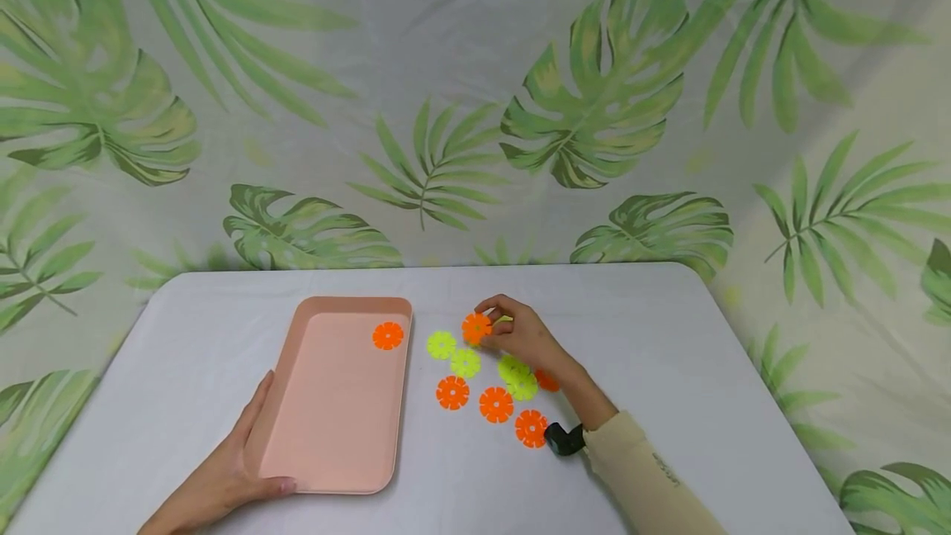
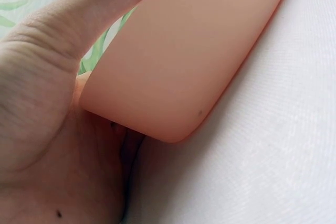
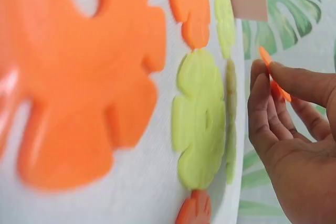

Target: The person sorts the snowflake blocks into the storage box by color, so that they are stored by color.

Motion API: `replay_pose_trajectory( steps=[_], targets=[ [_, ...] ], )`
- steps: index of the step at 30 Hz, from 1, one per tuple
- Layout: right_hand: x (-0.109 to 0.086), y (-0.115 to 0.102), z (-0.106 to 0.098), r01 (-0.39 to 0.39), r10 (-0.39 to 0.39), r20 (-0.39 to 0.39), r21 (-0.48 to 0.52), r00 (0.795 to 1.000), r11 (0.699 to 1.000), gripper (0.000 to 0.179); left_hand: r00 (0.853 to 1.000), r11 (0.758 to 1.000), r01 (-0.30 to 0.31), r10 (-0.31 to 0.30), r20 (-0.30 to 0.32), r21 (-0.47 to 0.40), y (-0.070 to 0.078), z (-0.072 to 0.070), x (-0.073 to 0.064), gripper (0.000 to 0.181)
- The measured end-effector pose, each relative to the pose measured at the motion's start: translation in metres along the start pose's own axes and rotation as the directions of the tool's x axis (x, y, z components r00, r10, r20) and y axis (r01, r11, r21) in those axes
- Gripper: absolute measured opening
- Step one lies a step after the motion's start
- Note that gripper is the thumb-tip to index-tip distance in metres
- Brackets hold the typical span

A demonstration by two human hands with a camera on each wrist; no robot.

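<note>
My left hand (image 1: 217,475) grips the near left corner of a pink tray (image 1: 327,407), thumb at the near edge and fingers along the left side. The left wrist view shows the tray's outer wall (image 2: 173,77) in that hand. One orange notched disc (image 1: 388,336) lies in the tray's far right corner. To the right of the tray, my right hand (image 1: 529,343) pinches another orange notched disc (image 1: 476,329) between thumb and fingertips. In the right wrist view this held disc (image 3: 283,94) appears edge-on. A yellow-green piece shows behind the right hand's fingers, partly hidden.
Several loose discs lie on the white table, among them yellow-green discs (image 1: 466,363) and orange discs (image 1: 496,404). Two yellow-green discs (image 1: 523,386) overlap. An orange disc (image 1: 546,381) is partly hidden by the right wrist. A leaf-patterned cloth (image 1: 431,172) hangs behind the table.
</note>
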State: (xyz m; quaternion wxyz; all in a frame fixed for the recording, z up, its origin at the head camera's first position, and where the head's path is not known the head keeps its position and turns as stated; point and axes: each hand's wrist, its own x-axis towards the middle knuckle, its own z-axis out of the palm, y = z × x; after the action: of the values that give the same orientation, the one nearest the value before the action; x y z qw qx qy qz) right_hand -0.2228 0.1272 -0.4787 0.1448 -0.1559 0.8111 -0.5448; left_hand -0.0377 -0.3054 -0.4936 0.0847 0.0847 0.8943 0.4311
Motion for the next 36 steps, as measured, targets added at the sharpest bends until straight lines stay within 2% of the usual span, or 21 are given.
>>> replay_pose_trajectory(
  steps=[14, 29, 36],
  targets=[
    [0.013, -0.018, 0.023, 0.015, -0.015, 0.014, 0.000, 1.000, 1.000, 0.042, 1.000, 1.000, -0.023, 0.023, -0.006, -0.010, 0.001, 0.001, -0.001, 0.133],
    [0.024, -0.040, 0.039, 0.052, -0.056, 0.066, 0.059, 0.996, 0.997, 0.042, 1.000, 0.999, -0.007, 0.007, -0.004, 0.039, 0.001, -0.001, 0.000, 0.132],
    [0.031, -0.047, 0.051, 0.080, -0.087, 0.079, 0.094, 0.993, 0.992, 0.041, 1.000, 1.000, -0.006, 0.007, -0.004, 0.026, 0.000, 0.000, -0.001, 0.132]
  ],
)
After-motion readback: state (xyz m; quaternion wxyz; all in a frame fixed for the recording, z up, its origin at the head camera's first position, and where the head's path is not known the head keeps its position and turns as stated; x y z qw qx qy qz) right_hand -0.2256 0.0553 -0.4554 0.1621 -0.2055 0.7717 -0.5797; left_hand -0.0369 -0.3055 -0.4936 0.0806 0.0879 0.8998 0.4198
